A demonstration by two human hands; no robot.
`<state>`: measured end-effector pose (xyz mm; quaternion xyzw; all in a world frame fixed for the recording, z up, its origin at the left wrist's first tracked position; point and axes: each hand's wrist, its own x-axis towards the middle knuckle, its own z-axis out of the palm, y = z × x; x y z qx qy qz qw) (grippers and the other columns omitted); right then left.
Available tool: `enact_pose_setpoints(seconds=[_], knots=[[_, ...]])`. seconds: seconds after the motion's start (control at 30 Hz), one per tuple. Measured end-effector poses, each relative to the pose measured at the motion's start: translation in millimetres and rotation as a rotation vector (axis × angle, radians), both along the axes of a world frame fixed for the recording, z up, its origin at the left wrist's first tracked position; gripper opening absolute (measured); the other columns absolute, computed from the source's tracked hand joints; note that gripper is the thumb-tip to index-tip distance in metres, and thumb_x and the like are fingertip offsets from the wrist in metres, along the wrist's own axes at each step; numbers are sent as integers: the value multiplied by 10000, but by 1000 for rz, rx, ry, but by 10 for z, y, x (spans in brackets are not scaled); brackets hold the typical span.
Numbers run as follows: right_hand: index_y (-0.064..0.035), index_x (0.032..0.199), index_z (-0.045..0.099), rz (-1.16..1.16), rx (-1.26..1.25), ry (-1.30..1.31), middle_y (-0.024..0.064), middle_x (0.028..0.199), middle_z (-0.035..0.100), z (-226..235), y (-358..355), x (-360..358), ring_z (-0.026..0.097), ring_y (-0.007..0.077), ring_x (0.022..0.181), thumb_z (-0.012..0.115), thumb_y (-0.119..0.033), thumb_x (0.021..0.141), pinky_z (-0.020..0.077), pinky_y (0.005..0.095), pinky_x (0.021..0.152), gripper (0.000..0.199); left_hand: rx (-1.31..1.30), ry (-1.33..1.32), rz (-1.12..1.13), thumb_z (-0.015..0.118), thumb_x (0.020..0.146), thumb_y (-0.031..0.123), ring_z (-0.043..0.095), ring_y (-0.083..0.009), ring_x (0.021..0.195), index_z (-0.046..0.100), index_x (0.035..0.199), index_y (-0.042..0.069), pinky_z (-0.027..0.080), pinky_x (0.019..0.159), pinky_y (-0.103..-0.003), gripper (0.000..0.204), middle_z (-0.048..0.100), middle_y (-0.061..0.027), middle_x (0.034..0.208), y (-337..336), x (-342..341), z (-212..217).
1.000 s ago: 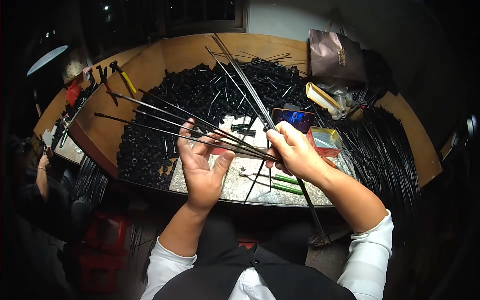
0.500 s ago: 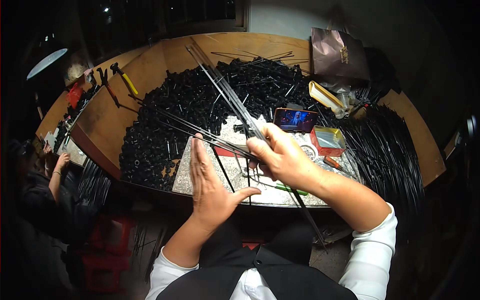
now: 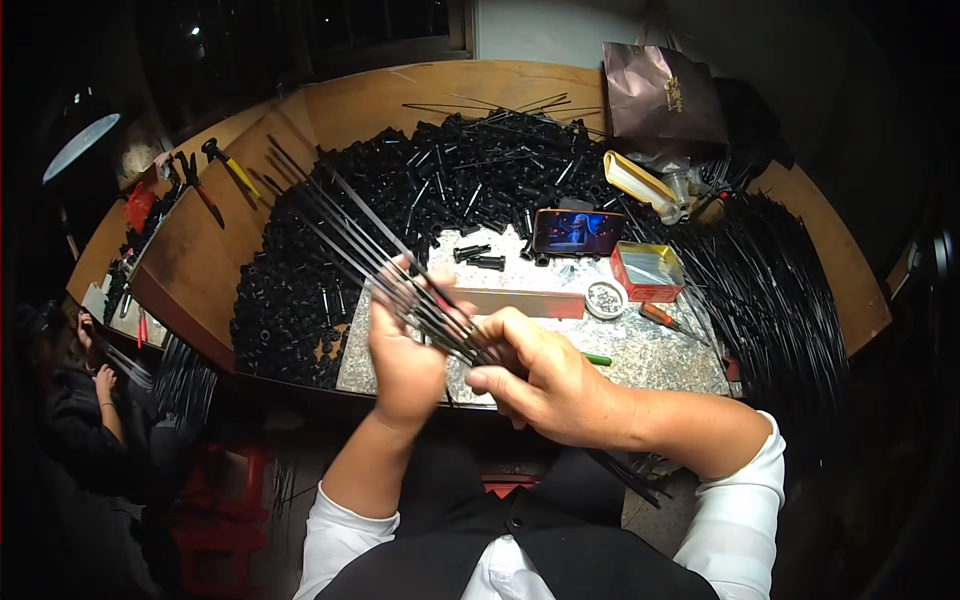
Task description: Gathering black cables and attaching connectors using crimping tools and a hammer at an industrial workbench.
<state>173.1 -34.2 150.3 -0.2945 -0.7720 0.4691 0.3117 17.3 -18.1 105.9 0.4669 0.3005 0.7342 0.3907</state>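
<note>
A bundle of thin black rods (image 3: 345, 225) slants up and to the left across my two hands, over the near part of the worktop. My right hand (image 3: 560, 385) is closed round the lower part of the bundle. Its rear ends stick out below my right wrist. Fingers of my left hand (image 3: 405, 355) curl round the middle of the rods, which lie across the palm. The upper ends fan apart and are partly blurred. Beyond the hands lies a long reddish bar (image 3: 530, 303) on the speckled board (image 3: 660, 370). Two short black cylindrical parts (image 3: 485, 262) lie behind it.
A large heap of black cylindrical parts (image 3: 290, 300) fills the left and back. A phone (image 3: 577, 232), a red-yellow box (image 3: 648, 272), a white dish (image 3: 605, 298) and a screwdriver (image 3: 660, 316) sit at right, beside many black rods (image 3: 770, 290). Another person (image 3: 100, 400) works at far left.
My left hand has gone from flat and upright to curled round the rods. The bundle has swung left and lower. The head view has shifted slightly, and the long bar is now uncovered.
</note>
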Motion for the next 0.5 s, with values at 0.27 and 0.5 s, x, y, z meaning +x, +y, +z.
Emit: enact_pose_setpoints(seconds=[0.27, 0.5], knots=[[6, 1195, 431, 116, -398, 72, 64, 863, 586, -112, -134, 190, 571, 87, 683, 483, -99, 960, 502, 238, 593, 263, 14, 439, 318, 689, 813, 9, 652, -118, 760, 658, 954, -37, 504, 701, -217, 151, 684, -76, 808, 27, -376, 249], [18, 1130, 519, -229, 635, -533, 187, 998, 557, -1100, 350, 595, 570, 302, 925, 558, -171, 904, 472, 378, 810, 297, 8, 445, 320, 722, 766, -18, 618, -78, 727, 672, 916, -19, 480, 675, -200, 159, 669, -27, 788, 42, -436, 347]])
